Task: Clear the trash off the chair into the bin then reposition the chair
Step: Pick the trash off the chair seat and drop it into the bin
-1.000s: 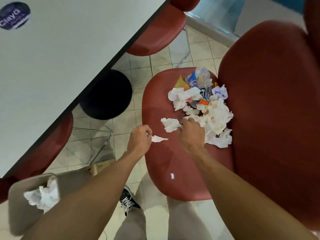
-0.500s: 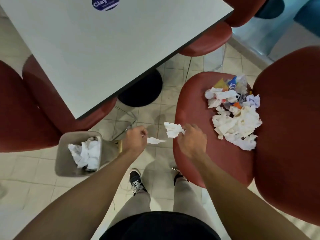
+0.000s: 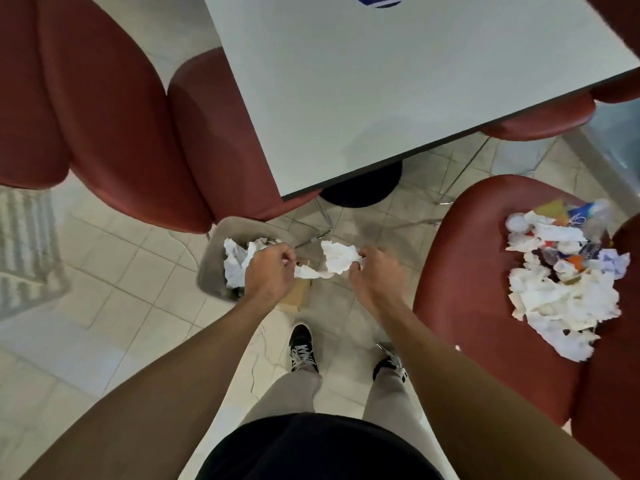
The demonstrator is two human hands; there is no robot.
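A dark red chair [image 3: 460, 271] stands at the right with a heap of crumpled tissues and wrappers [image 3: 568, 278] on its seat. A grey bin [image 3: 216, 268] with white paper in it sits on the floor at the centre left. My left hand [image 3: 270, 271] is over the bin's right edge, shut on a small scrap of tissue [image 3: 306, 272]. My right hand [image 3: 375, 271] is above the floor between bin and chair, shut on a crumpled tissue [image 3: 337, 256].
A white table [image 3: 398, 84] on a black round base [image 3: 363, 188] fills the top. Red chairs [image 3: 114, 126] stand at the left and another at the table's far right edge. A brown cardboard piece [image 3: 298, 296] lies by the bin. My feet are on the tiled floor below.
Both hands have carried their tissues leftward from the chair seat toward the bin. The view has swung left, bringing the bin toward the centre.
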